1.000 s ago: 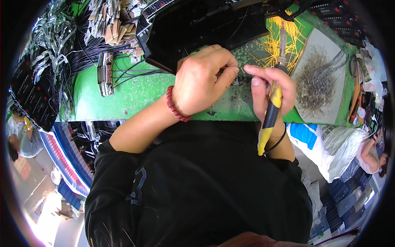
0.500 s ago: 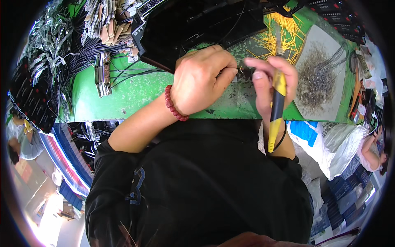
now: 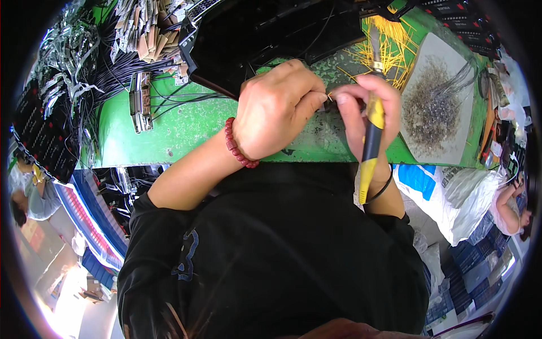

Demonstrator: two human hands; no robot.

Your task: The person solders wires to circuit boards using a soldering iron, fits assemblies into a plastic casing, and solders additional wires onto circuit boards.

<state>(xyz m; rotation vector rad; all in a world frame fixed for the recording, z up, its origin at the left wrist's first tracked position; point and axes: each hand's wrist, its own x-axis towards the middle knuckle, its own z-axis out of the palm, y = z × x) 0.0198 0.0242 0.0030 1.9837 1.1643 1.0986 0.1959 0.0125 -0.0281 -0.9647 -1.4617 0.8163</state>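
Observation:
My left hand (image 3: pixel 279 110), with a red bead bracelet (image 3: pixel 239 148) on the wrist, is closed in a pinch over the green bench. Thin wire ends (image 3: pixel 329 96) poke out at its fingertips, though most of what it pinches is hidden. In my right hand (image 3: pixel 378 107) rests a yellow-and-black soldering iron (image 3: pixel 372 138), its metal tip pointing away from me. Thumb and forefinger of that hand meet the wire ends, close to my left fingertips. Dark cables (image 3: pixel 195 99) run from a metal-edged strip bundle (image 3: pixel 141 103) toward the underside of my left hand.
A large black plastic housing (image 3: pixel 265 42) stands behind my hands. Beyond the iron lie many yellow wires (image 3: pixel 392 39). A grey board (image 3: pixel 415 138) with dark specks is at the right. Bundled strips (image 3: pixel 149 34) and tangled cables (image 3: pixel 68 68) crowd the left of the green bench (image 3: pixel 124 144).
My right hand has moved left toward my left fingertips, its thumb and forefinger now at the wire ends. The soldering iron shifted with it. My left hand barely moved.

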